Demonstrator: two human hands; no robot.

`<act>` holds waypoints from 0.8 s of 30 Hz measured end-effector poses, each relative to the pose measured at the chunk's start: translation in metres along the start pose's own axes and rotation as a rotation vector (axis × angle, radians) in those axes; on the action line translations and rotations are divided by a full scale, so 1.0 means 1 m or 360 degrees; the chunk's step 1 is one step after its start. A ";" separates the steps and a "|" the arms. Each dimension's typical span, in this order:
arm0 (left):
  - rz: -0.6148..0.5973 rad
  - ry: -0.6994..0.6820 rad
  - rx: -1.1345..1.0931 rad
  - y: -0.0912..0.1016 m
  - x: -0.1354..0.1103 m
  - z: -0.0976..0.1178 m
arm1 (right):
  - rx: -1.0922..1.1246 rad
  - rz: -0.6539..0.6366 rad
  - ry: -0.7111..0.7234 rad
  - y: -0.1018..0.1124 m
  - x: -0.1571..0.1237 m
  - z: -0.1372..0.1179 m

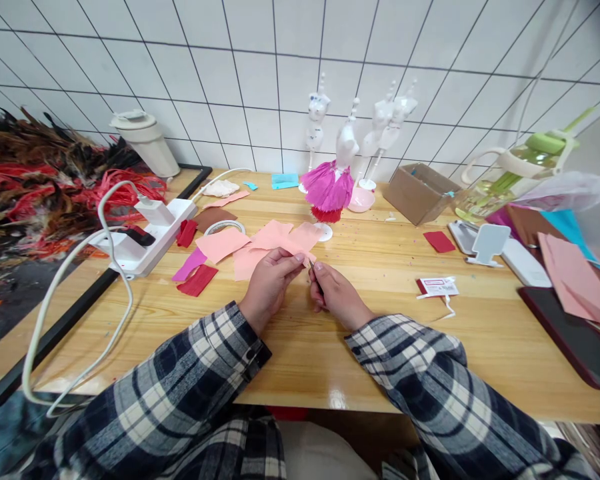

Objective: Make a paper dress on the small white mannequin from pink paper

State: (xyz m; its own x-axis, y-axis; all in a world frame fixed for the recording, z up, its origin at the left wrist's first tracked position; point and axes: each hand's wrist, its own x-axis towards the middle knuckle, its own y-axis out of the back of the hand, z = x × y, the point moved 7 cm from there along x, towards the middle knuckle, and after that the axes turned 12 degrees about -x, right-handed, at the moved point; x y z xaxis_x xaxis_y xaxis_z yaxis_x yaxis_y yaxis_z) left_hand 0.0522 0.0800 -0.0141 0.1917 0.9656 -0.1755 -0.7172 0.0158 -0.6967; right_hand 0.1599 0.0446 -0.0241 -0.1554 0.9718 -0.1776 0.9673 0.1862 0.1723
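My left hand (273,283) is closed, its thumb and fingertips pinching the edge of a small peach-pink piece of crepe paper (306,255). Close by on its right, my right hand (341,297) grips a thin dark pointed tool (317,276); most of it is hidden in the fingers, so its kind is unclear. The tool's tip is right beside the pinched paper. Behind my left hand lie several loose peach-pink paper pieces (224,245). Just beyond my hands stands a white mannequin figure (347,143) wearing a magenta paper skirt (329,185) over a red layer.
Red paper scraps (197,281) and a tape roll (225,225) lie left, near a white power strip (147,243) with looping cables. More mannequins (316,120), a cardboard box (420,193) and a bottle (510,175) stand behind. A phone stand (490,243) and dark tablet (570,333) are right.
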 end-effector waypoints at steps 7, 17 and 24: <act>-0.0031 0.0003 0.0033 -0.004 -0.001 0.001 | -0.0006 -0.0009 -0.0004 0.000 0.000 0.000; -0.0030 0.0015 0.0020 -0.002 0.001 0.001 | -0.0024 -0.0009 -0.0029 0.001 0.000 -0.002; 0.0018 -0.0084 -0.0029 0.001 0.004 0.008 | -0.0051 -0.0091 -0.0007 -0.003 -0.002 -0.003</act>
State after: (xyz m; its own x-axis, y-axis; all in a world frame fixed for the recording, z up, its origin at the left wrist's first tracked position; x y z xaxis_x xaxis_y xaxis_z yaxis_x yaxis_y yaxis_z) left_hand 0.0471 0.0857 -0.0098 0.1475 0.9781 -0.1470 -0.7065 0.0002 -0.7077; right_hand 0.1566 0.0422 -0.0210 -0.2092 0.9588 -0.1925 0.9499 0.2460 0.1928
